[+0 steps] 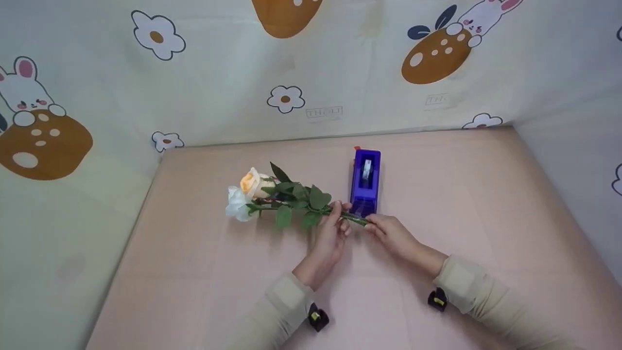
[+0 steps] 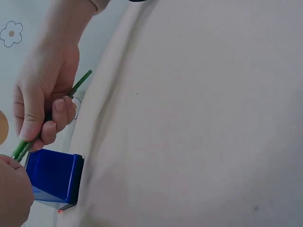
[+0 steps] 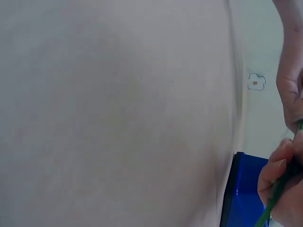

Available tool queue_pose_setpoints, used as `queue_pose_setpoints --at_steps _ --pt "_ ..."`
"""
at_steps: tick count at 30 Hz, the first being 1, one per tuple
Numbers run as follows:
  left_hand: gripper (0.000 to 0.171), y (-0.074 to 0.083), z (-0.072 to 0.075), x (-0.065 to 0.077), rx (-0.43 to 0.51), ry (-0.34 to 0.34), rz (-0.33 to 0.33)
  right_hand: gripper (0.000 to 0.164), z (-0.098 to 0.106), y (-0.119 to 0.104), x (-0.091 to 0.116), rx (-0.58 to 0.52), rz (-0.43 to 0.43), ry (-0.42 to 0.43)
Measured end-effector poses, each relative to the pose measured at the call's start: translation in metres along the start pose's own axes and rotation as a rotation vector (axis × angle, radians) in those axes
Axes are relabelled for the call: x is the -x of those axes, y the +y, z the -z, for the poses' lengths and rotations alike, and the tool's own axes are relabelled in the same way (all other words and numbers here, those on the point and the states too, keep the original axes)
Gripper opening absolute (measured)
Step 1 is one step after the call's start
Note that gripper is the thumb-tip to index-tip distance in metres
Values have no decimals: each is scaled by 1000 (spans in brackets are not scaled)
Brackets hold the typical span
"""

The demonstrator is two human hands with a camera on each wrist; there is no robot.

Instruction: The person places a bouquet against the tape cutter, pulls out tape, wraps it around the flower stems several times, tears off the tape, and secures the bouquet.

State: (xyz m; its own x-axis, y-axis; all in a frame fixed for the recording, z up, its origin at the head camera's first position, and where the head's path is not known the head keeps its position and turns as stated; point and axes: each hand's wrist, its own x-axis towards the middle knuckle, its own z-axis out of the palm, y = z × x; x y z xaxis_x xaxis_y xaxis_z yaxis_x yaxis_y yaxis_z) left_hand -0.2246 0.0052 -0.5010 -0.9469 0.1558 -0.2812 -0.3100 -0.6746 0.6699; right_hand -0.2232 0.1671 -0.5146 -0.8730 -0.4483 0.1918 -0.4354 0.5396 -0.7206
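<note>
left hand holds stems of flowers, right hand pinches stem ends; white and peach blooms point left, over pinkish table. blue tape dispenser just beyond hands, on table. patterned backdrop behind: faint boxed lettering, starts "th", rest unreadable.

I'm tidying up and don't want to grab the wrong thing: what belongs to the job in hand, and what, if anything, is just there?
In the job:
cream rose and white flower, green stems held by left hand and right hand
blue tape dispenser, probably, being so near

Just there:
pink work surface
patterned backdrop
black wrist devices
</note>
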Motion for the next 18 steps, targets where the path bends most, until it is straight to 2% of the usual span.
queue_pose_setpoints --at_steps 2,4,7,10,13,16,18 --pt "24 1 -1 0 -6 12 32 9 -1 0 0 69 34 31" --pt "32 3 -1 -1 -23 -10 64 11 0 1 -1 55 20 -1" --pt "40 7 -1 -3 -56 -51 103 20 8 4 -6 -117 -75 -144" --pt "42 10 1 -7 -94 -104 109 34 18 10 -13 -320 -175 -321" --pt "45 13 3 -11 -129 -152 97 45 27 17 -21 -437 -214 -473" --pt "46 14 5 -14 -151 -184 79 43 33 21 -27 -531 -251 -556" --pt "46 13 6 -15 -153 -196 72 39 32 22 -28 -560 -297 -544"
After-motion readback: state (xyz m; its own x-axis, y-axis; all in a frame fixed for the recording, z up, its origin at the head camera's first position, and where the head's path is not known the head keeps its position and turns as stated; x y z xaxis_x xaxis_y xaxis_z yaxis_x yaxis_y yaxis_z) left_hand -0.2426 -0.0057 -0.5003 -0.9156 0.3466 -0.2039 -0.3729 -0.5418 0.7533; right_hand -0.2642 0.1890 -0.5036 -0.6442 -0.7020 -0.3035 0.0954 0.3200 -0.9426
